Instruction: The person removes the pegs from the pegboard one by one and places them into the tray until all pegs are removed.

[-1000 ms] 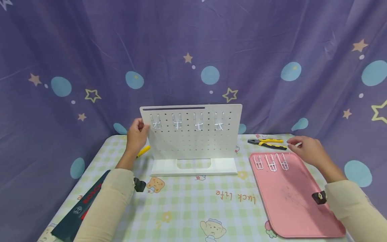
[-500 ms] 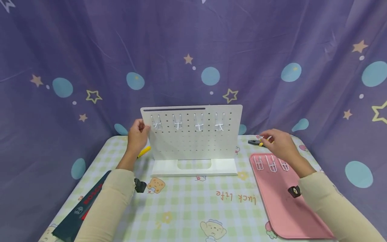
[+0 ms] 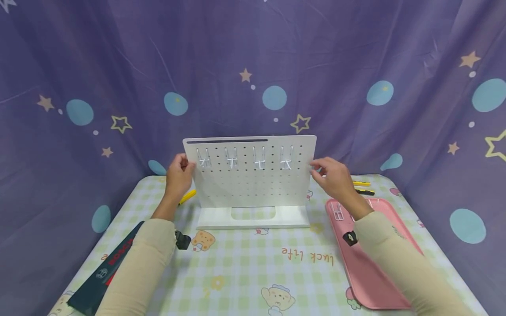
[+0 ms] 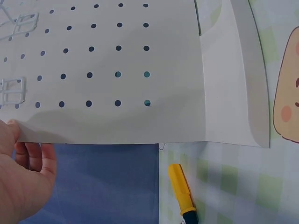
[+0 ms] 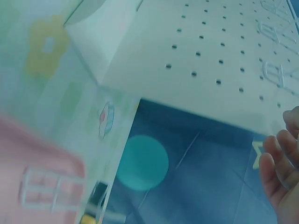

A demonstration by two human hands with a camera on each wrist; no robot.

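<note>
A white pegboard (image 3: 253,188) stands upright on its base, with several white wire hooks (image 3: 232,162) hanging in a row near its top. My left hand (image 3: 179,177) pinches the board's left edge, the thumb on the front face and the fingers behind. At the right edge is my right hand (image 3: 334,175), its fingers loosely bent. In the right wrist view the right-hand fingers (image 5: 282,149) lie beside the edge; whether they touch it I cannot tell. More wire hooks (image 3: 337,211) lie on the pink tray (image 3: 371,281), partly hidden by the right arm.
Behind the tray, pliers (image 3: 360,183) show only their yellow-and-black handles. A yellow-handled tool (image 3: 187,197) lies left of the board. Under the left sleeve is a dark green Bosch packet (image 3: 99,274). A purple curtain (image 3: 253,57) hangs behind the checked tablecloth (image 3: 237,267).
My right hand has moved left from above the tray, past the pliers, to the pegboard's right edge. The left hand has kept its hold on the board.
</note>
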